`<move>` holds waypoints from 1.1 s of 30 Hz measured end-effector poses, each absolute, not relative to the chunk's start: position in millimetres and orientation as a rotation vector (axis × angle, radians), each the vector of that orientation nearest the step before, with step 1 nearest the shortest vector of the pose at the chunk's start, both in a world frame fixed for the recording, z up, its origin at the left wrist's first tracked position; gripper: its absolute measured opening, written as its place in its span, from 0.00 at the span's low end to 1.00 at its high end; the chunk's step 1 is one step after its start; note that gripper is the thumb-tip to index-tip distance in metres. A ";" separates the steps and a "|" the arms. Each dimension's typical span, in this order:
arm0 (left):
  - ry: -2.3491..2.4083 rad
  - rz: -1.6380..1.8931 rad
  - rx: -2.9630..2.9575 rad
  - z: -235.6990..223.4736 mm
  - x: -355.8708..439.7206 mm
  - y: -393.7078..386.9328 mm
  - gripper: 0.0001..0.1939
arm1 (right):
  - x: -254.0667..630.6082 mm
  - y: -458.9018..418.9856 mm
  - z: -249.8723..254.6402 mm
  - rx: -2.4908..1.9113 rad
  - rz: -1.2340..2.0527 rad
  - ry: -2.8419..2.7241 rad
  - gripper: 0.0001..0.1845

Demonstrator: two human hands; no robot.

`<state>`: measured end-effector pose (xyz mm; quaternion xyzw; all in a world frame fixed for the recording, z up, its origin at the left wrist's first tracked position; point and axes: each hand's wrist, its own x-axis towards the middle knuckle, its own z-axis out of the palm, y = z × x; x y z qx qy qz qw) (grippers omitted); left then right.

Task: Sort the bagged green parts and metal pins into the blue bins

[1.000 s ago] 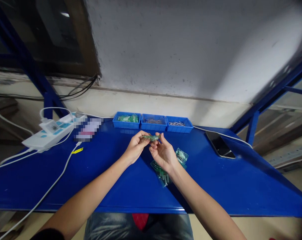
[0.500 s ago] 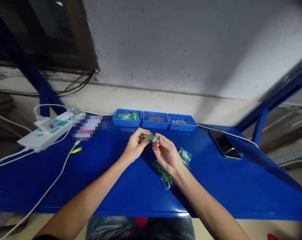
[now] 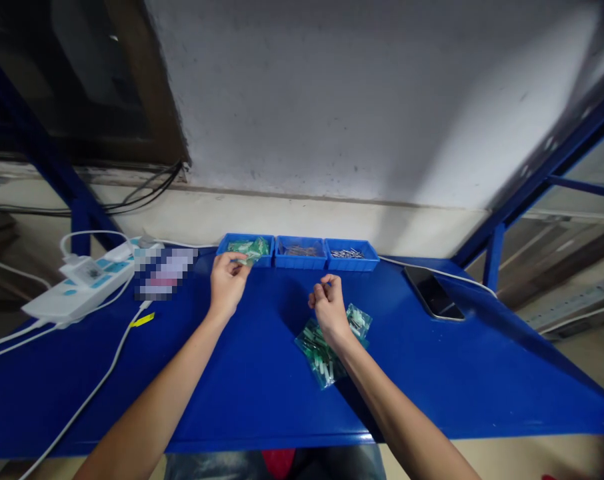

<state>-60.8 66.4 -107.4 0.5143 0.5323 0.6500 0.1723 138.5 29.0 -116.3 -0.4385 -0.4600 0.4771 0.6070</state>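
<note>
At the front of the left blue bin [image 3: 222, 250], my left hand [image 3: 229, 283] is closed in a pinch on a green plastic packet [image 3: 251, 256]. The packet overlaps similar green packets in the bin behind it, so its edges are hard to separate. My right hand [image 3: 331, 308] is raised over the table with its fingers curled in; what they hold, if anything, is hidden. Below and around that wrist lies a pile of clear green packets [image 3: 323, 357] with pale strips inside, partly covered by the hand.
A middle bin [image 3: 302, 262] holds thin brownish pieces, and a right bin [image 3: 352, 264] holds small metal pieces. A phone [image 3: 435, 293] lies at the right of the blue table [image 3: 222, 393]. A white power strip [image 3: 77, 287] with cables and a yellow tag [image 3: 143, 320] are at the left.
My hands were together on a small green packet and have now parted. The left moved left to the first bin; the right curled its fingers near the pile. The view shifted slightly.
</note>
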 end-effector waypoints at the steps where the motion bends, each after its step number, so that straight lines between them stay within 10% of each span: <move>1: 1.545 1.858 1.458 -105.7 -66.7 74.3 0.09 | 139.2 29.4 -117.7 -1.014 1.078 -1.068 0.09; 21: 1.208 0.634 2.510 -118.9 19.0 -5.6 0.17 | 161.1 36.4 -111.3 -1.273 0.314 -1.554 0.15; 33: 1.417 0.769 2.205 -120.5 -15.9 23.3 0.23 | 165.8 43.2 -125.5 -1.344 0.397 -1.620 0.17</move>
